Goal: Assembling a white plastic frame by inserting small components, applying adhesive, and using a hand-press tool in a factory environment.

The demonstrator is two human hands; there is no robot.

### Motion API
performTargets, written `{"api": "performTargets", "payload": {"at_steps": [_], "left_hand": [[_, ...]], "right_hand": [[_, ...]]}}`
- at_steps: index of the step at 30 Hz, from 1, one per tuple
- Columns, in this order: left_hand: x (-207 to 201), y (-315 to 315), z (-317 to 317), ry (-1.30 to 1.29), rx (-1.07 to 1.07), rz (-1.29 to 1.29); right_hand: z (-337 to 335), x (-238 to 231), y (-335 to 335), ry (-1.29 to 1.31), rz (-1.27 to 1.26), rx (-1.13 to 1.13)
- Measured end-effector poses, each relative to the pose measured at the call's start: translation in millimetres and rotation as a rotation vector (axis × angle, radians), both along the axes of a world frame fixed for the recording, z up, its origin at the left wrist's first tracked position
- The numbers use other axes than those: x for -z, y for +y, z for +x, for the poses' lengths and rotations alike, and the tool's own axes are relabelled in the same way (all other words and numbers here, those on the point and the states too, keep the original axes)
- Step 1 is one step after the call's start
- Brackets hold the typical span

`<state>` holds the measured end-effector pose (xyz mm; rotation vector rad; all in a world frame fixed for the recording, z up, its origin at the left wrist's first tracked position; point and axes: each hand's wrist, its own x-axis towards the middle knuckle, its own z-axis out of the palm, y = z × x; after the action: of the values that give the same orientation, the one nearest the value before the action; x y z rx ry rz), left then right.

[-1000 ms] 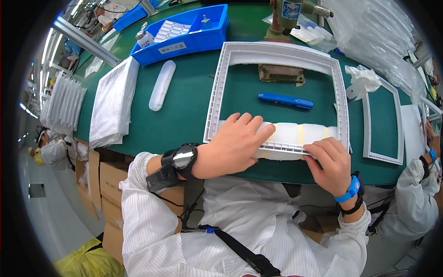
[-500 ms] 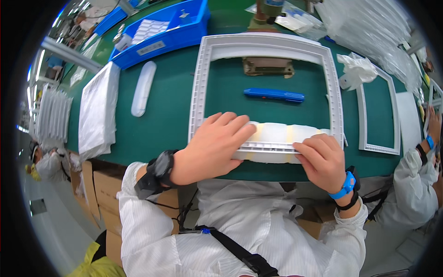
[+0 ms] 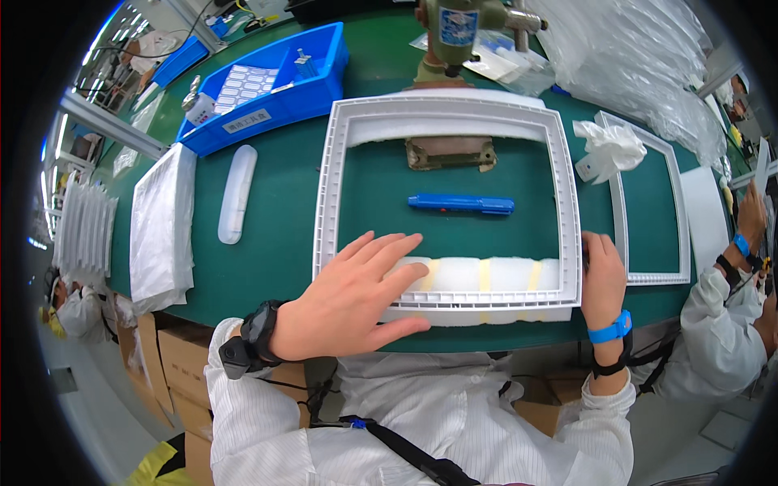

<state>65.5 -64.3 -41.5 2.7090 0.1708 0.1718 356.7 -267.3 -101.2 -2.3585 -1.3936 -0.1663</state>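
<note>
A white rectangular plastic frame (image 3: 327,186) with a ribbed edge lies on the green bench. White foam wrapped with yellowish tape (image 3: 458,274) sits under its near bar. Resting with fingers spread over the near left corner of the frame and the foam is my left hand (image 3: 344,296). My right hand (image 3: 604,279) is just beyond the frame's right side, its fingers curled down near the bench. A small dark bit shows at those fingertips, too hidden to name. Inside the frame opening lies a blue pen or marker (image 3: 460,203).
Behind the frame stands a green metal press (image 3: 454,32). A blue divided bin (image 3: 267,121), a white oval case (image 3: 237,194) and a white wrapped stack (image 3: 162,227) are to the left. At right are crumpled tissue (image 3: 612,150), another frame (image 3: 685,219) and a co-worker's hand (image 3: 751,215).
My right hand has left the frame's near bar and moved right, beyond the side bar. My left hand's fingers have spread. The view has tilted, showing more of the press.
</note>
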Motion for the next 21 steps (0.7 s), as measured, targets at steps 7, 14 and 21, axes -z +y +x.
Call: {"api": "performTargets", "payload": {"at_steps": [7, 14, 21], "left_hand": [[-31, 18, 9, -0.212, -0.083, -0.323], [-35, 24, 47, -0.294, -0.08, -0.852], [-24, 40, 56, -0.798, -0.186, -1.378]], "right_hand": [[15, -14, -43, 0.364, 0.155, 0.239], [-38, -87, 22, 0.823, 0.225, -0.377], [-58, -89, 123, 0.784, 0.024, -0.698]]}}
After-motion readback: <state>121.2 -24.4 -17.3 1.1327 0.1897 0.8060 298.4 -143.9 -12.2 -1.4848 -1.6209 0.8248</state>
